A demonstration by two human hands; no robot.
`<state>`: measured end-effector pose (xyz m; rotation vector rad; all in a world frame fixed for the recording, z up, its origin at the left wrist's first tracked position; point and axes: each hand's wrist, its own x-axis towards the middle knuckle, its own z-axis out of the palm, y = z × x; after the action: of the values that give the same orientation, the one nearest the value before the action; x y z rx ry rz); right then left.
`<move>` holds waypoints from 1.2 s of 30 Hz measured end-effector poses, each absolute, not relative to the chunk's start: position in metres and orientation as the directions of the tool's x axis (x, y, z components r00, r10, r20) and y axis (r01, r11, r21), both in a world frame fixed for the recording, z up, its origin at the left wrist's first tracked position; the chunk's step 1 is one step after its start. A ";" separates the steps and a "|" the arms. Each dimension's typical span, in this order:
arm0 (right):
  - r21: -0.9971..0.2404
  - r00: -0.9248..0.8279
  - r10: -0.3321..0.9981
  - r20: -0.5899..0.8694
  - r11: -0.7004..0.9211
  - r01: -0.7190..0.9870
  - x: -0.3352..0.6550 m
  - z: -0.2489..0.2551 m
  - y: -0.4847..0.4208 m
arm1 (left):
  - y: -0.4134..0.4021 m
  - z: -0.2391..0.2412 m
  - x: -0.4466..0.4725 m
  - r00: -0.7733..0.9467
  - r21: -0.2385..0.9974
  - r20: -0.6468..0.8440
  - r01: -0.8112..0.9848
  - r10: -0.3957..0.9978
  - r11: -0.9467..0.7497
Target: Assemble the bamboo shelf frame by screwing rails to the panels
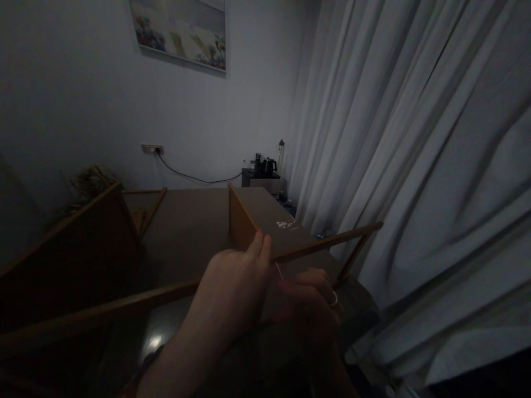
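A wooden frame [332, 241] with long rails and upright panels lies across a dark tabletop. My left hand [238, 276] is closed over its rail where the middle panel [240, 215] joins, fingertips resting on the panel's top edge. Just below and to the right, my right hand [315, 298], with a ring on one finger, is closed around a screwdriver [280, 271]. Only its thin, light shaft shows, pointing up at the rail's underside near the joint; the handle is hidden in my fist. Shadow hides much of the right hand.
The brown table [186, 221] bears white scraps [286, 224] at right. A larger wooden panel [74, 249] stands at left, near dried plants [95, 179]. Behind are a small cabinet [265, 185] with a black kettle [269, 165], and a cord [191, 177]. Pale curtains [394, 138] hang at right.
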<state>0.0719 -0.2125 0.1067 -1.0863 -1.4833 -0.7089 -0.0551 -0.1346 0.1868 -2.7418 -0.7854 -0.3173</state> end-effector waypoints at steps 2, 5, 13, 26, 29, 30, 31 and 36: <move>-0.137 0.043 0.226 0.973 0.418 0.898 0.071 0.105 -0.209 | -0.135 0.189 -0.056 0.831 -0.192 0.255 0.544 0.494 -0.817; -0.159 0.087 0.173 0.981 0.463 0.872 0.067 0.104 -0.203 | -0.136 0.191 -0.056 0.836 -0.184 0.222 0.541 0.502 -0.820; -0.264 0.211 0.162 0.964 0.479 0.837 0.055 0.107 -0.198 | -0.138 0.189 -0.055 0.831 -0.208 0.266 0.544 0.488 -0.813; -0.302 0.290 0.093 0.952 0.417 0.857 0.050 0.097 -0.191 | -0.137 0.189 -0.055 0.831 -0.200 0.275 0.541 0.483 -0.817; -0.309 0.297 0.098 0.950 0.426 0.850 0.050 0.096 -0.190 | -0.137 0.188 -0.054 0.828 -0.216 0.291 0.545 0.479 -0.810; -0.308 0.295 0.099 0.950 0.429 0.849 0.050 0.097 -0.190 | -0.137 0.187 -0.054 0.827 -0.221 0.298 0.545 0.476 -0.809; -0.303 0.287 0.103 0.952 0.430 0.851 0.051 0.098 -0.191 | -0.137 0.187 -0.054 0.827 -0.221 0.302 0.545 0.475 -0.808; -0.213 0.165 0.147 0.975 0.435 0.875 0.057 0.106 -0.198 | -0.138 0.188 -0.052 0.824 -0.193 0.263 0.554 0.501 -0.810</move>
<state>0.0573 -0.1978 0.1064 -1.0195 -1.3243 -0.6734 -0.0522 -0.1383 0.1883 -2.7465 -0.8093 -0.2916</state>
